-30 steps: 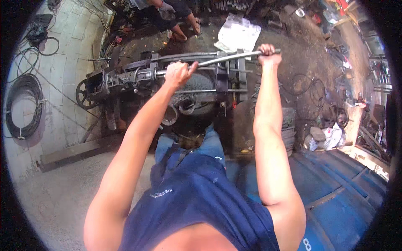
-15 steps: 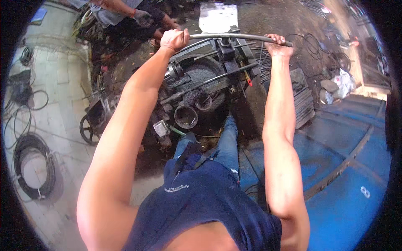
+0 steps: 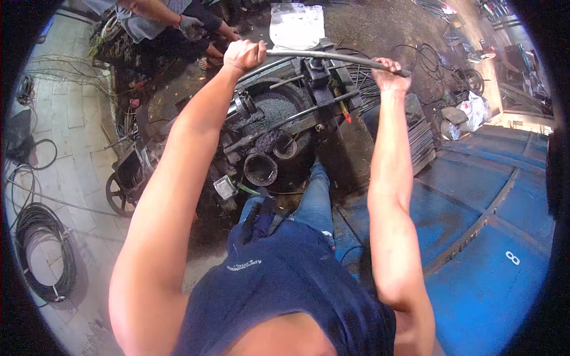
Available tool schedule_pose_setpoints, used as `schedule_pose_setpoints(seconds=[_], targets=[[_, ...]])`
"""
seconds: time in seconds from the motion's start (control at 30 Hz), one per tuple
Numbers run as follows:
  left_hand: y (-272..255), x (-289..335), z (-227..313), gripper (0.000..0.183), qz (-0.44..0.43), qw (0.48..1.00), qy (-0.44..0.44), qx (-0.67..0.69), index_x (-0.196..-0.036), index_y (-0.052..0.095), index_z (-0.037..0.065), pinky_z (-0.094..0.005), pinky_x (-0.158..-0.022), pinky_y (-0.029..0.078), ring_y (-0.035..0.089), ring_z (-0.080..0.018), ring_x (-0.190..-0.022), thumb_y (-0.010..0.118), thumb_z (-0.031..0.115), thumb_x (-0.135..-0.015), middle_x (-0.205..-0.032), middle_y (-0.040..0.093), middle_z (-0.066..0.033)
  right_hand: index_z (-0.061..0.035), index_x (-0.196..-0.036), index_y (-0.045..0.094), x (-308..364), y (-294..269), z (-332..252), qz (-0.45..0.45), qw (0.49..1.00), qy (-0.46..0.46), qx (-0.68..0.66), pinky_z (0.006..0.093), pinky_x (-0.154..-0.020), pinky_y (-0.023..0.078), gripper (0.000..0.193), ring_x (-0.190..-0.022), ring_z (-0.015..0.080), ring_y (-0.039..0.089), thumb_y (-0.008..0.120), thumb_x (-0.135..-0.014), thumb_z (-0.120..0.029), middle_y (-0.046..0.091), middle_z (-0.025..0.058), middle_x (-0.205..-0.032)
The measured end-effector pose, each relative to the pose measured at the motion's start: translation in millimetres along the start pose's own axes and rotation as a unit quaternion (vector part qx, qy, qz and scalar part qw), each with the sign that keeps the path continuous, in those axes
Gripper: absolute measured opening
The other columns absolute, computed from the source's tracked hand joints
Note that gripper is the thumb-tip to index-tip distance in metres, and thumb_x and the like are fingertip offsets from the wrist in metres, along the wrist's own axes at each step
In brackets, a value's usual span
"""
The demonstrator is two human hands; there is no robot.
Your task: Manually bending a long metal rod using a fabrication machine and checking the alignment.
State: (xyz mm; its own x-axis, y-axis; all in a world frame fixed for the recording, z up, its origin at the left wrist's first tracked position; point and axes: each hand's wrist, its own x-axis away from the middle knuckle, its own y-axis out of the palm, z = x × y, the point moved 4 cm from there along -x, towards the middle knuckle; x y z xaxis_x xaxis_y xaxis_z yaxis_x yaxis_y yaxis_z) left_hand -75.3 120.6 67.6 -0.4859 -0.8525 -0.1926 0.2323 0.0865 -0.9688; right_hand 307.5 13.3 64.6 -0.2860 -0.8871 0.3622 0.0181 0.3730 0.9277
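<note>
Nearest to me, at six o'clock, is the dark blue sleeveless shirt with a small pale printed mark on its chest, and below it the blue jeans leg running up toward the machine. Both my bare forearms reach up from there.

My left hand is at about eleven o'clock, fist wrapped tight around the near end of the long grey steel rod. My right hand sits at about one o'clock, fingers curled over the same rod close to its far end. The rod spans between the two hands, nearly level, sagging slightly toward the right, and passes across the top of the grimy dark metal bending machine. A short tip of the rod sticks out just beyond my right hand.

The machine stands straight ahead at twelve o'clock, caked in dark filings, with a round open black pipe socket at its near side and a small grey metal block just left of that.

At three to four o'clock lies the blue painted metal sheet with a small white mark on it. At nine o'clock a coil of black cable rests on the pale tiled floor.

Farther off, at twelve o'clock beyond the rod, lies a white crumpled plastic sack, rectangular. At one to two o'clock sits another white bag among scrap. At eleven o'clock another person's gloved hand shows.
</note>
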Motion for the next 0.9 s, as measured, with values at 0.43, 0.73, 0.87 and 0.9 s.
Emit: schedule_pose_setpoints(seconds=[0.43,0.73,0.87,0.9], targets=[[-39.8,22.3,58.8,0.03,0.071,0.988,-0.076,-0.112,-0.112,0.058,0.009,-0.0524,-0.095,0.038,0.053,-0.0297,-0.116,0.047,0.031,-0.095,-0.119,0.058,-0.0124,-0.0107,-0.06,0.036,-23.5,-18.0,-8.2,0.067,0.997,0.024,0.012,0.043,-0.076,0.038,0.054,-0.057,0.0231,0.036,0.026,-0.086,-0.058,0.035,0.0075,-0.056],[-71.8,253.1,108.2,0.04,0.119,0.922,-0.334,0.157,-0.128,0.053,-0.002,-0.041,-0.099,0.042,0.055,-0.0368,-0.114,0.055,0.017,-0.093,-0.119,0.059,-0.0228,-0.0117,-0.068,0.06,-26.5,-186.8,-31.4,0.159,0.641,-0.006,0.751,0.0396,-0.056,0.05,0.027,-0.056,0.0232,0.06,0.063,-0.084,-0.034,0.063,0.0059,-0.066],[-39.4,420.3,127.3,0.042,0.055,0.809,-0.558,0.178,-0.128,0.054,-0.005,-0.0432,-0.093,0.047,0.061,-0.0392,-0.109,0.051,0.025,-0.098,-0.117,0.063,-0.0267,-0.0017,-0.096,0.062,23.0,-193.3,8.8,0.094,0.385,0.001,0.918,0.0475,-0.09,0.048,0.033,-0.104,0.0409,0.061,0.072,-0.076,-0.025,0.063,0.025,-0.104],[-37.2,444.1,140.7,0.042,0.063,0.796,-0.575,0.176,-0.128,0.054,-0.004,-0.0424,-0.091,0.048,0.063,-0.0379,-0.107,0.053,0.026,-0.097,-0.113,0.064,-0.0263,-0.0017,-0.096,0.062,26.4,-192.5,15.6,0.088,0.381,0.006,0.92,0.0475,-0.09,0.048,0.033,-0.104,0.0409,0.061,0.072,-0.076,-0.025,0.063,0.025,-0.104]])
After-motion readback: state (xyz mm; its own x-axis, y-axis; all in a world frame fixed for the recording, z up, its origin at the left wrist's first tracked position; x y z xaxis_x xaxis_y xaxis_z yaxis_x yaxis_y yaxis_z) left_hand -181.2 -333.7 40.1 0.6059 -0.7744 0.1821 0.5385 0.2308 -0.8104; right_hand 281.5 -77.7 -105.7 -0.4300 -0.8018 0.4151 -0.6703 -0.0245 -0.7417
